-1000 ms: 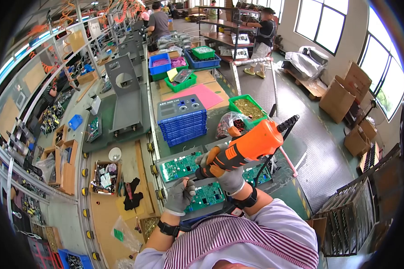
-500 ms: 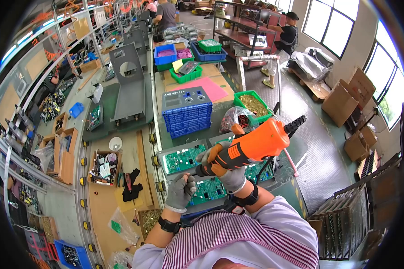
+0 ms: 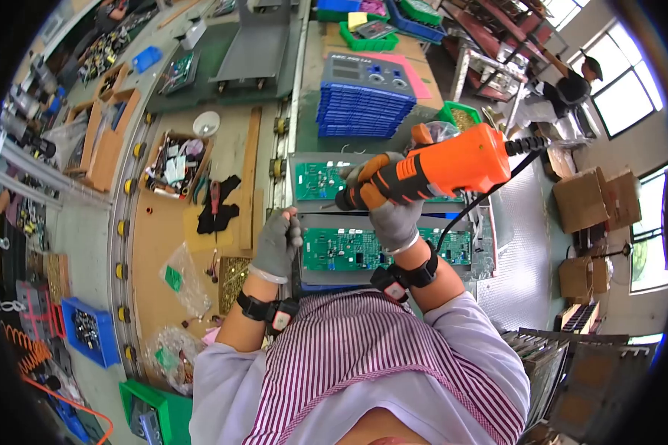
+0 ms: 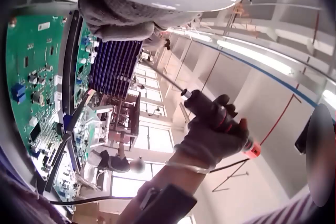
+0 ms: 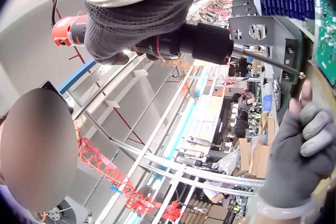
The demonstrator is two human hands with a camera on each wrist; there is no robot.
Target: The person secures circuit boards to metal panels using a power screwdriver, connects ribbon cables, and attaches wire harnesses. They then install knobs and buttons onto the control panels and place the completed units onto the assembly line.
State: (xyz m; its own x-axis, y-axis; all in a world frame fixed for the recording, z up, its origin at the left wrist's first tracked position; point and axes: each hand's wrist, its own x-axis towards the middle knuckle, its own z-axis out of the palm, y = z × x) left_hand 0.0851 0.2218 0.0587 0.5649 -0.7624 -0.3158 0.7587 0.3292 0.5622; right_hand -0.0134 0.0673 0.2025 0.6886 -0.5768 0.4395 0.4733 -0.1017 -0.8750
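My right hand, in a grey glove with tan finger pads, grips an orange and black electric screwdriver, its bit pointing left. A small screw sits at the bit's tip in the right wrist view. My left hand, gloved with bare fingertips, is curled just left of the tip; its thumb and forefinger end close beside the screw. Whether its palm holds anything is hidden. Below the tools lie green circuit boards in grey housings: a near board and a far board, partly covered by the right hand.
Behind the boards stands a stack of blue panels. To the left run a roller conveyor edge, a box of small parts, a red-handled screwdriver on black cloth and a tray of screws. A black cable trails from the tool.
The head view has tilted down, bringing the boards lower-centre into fuller view. My left fingertips, earlier right at the bit, now sit slightly left of it. The right hand keeps its grip.
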